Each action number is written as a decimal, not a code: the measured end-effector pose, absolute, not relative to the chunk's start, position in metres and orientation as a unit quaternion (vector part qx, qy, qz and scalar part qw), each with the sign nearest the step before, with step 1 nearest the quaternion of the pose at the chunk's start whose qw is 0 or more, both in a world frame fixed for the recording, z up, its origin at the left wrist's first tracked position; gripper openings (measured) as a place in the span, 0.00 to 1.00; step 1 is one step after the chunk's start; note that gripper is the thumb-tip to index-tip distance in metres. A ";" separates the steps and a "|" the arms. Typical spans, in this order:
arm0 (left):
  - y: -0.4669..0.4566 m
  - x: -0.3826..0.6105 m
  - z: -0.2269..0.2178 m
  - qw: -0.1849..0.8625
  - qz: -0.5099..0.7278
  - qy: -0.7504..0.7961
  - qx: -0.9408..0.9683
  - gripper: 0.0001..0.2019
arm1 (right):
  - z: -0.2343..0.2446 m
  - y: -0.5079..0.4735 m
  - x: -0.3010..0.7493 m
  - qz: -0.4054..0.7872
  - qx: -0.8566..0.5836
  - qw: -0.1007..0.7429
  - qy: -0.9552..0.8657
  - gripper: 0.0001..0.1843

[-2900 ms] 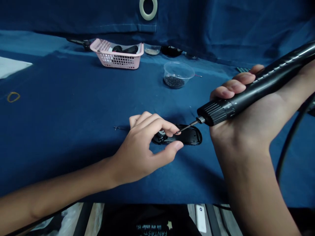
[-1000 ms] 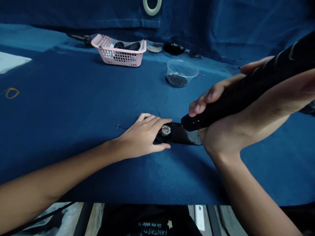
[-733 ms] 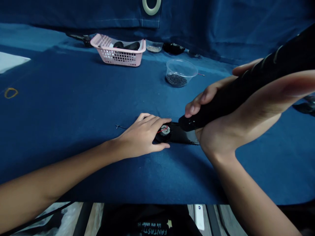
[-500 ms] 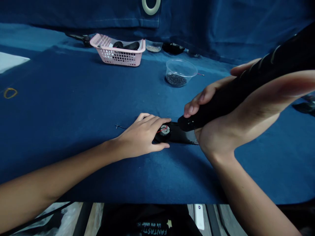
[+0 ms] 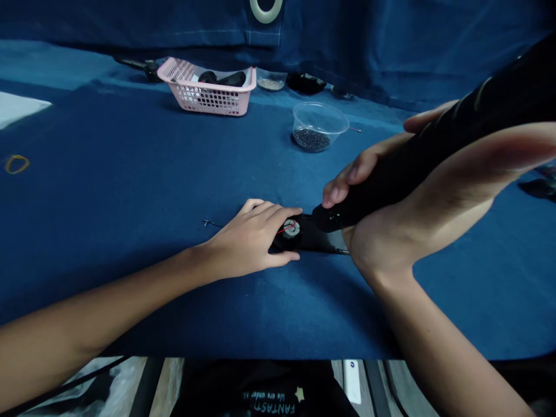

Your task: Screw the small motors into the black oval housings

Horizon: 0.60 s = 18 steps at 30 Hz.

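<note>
My left hand lies over a long black plastic housing on the blue cloth, fingers and thumb closed round its left end. Between them shows a round silvery part with a red wire across it, perhaps a small motor. A thin dark lead with a small end sticks out left of the hand. My right hand is wrapped round a thick black tool, an electric screwdriver by its look. Slanting down to the left, its narrow end meets the housing's upper edge; the exact contact point is too dark to tell.
A clear plastic tub of small dark pieces, likely screws, stands beyond my hands. Behind it are a pink basket with black parts and another clear tub. A yellow rubber band lies left. Blue curtain hangs at the back.
Both hands keep their places and grips on the housing and the electric screwdriver. The whole view has shifted only very slightly.
</note>
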<state>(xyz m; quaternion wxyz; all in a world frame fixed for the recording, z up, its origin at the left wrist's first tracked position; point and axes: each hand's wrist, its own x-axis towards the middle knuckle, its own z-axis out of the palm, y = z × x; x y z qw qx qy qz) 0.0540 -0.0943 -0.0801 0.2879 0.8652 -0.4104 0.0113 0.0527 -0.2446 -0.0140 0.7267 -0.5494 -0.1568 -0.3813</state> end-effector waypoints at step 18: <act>-0.095 0.053 -0.079 0.280 0.010 -0.408 0.869 0.30 | -0.013 -0.243 0.053 -0.393 -0.590 0.692 -0.138 0.26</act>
